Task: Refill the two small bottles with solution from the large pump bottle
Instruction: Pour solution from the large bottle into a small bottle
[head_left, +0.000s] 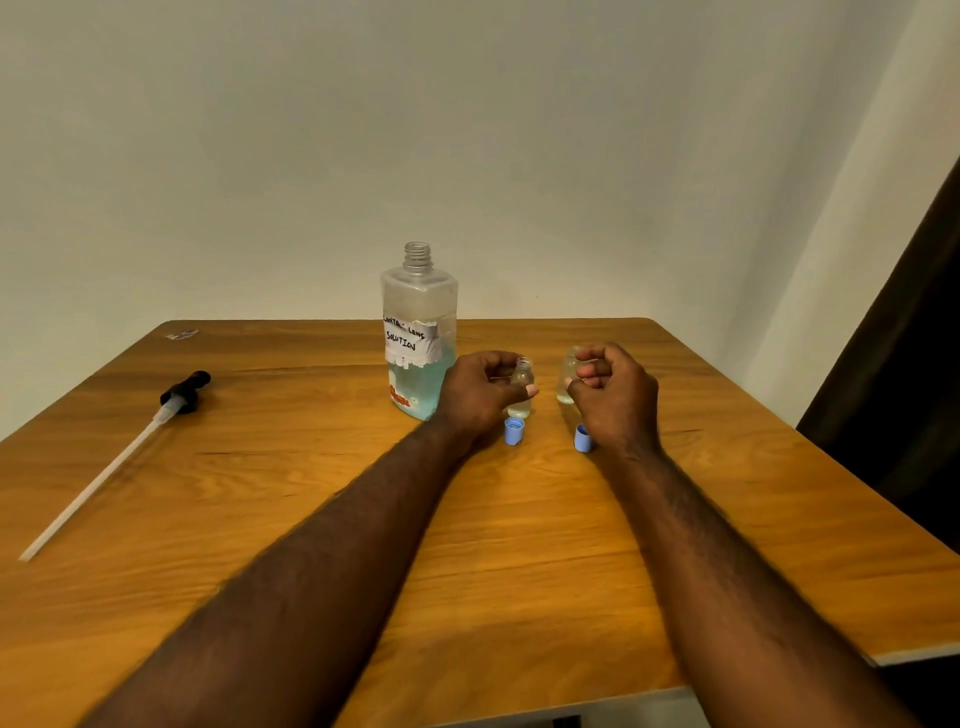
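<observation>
Blue caps (514, 431) off, nearest. Left hand (478, 389) pinches left small bottle (521, 374). Right hand (613, 400) curled by right small bottle (567, 369), grip unclear. Behind: big bottle (420, 332), neck open; pump (182, 395) lying far left. Opening done; next, lift big bottle, pour slowly into narrow necks.

On the wooden table (311, 519) the large bottle (418, 332) stands upright with its neck open and blue liquid in its lower part. Its pump (130, 447) lies well apart to the left. The left hand (478, 392) pinches the nearer small bottle (521, 387), just beside the large one. The right hand (613, 395) curls at the other small bottle (567, 374), perhaps touching it. Two blue caps (514, 431) (583, 437) sit in front of the hands.
</observation>
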